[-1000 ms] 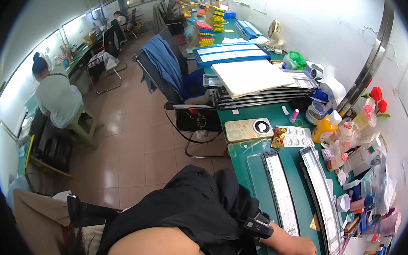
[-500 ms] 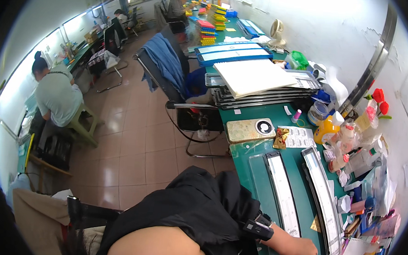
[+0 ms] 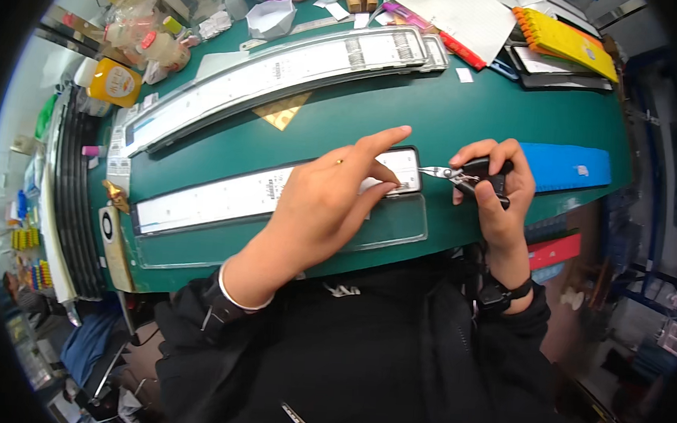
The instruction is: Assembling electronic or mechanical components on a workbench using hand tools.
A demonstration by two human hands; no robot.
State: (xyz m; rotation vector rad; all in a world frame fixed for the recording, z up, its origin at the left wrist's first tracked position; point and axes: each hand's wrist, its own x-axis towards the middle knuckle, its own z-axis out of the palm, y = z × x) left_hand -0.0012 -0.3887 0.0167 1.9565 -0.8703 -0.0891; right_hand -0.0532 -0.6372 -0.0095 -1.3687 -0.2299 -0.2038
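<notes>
A green counter [image 3: 476,111] spreads across the view, with a yellow bottle [image 3: 118,82] at its left and a yellow spiral notepad [image 3: 570,43] at its upper right. A long, white-faced case [image 3: 223,194] with a dark rim lies slanted on the near part, a clear cover [image 3: 400,224] along its near side; a second case [image 3: 277,76] lies farther back. The left hand [image 3: 320,187] is over the right part of the nearer one, index finger stretched out, thumb and another finger close together; I cannot tell whether they pinch anything. The right hand [image 3: 510,192] has its fingers curled around small black-handled pliers [image 3: 455,174], their silver tips at the case's right end.
</notes>
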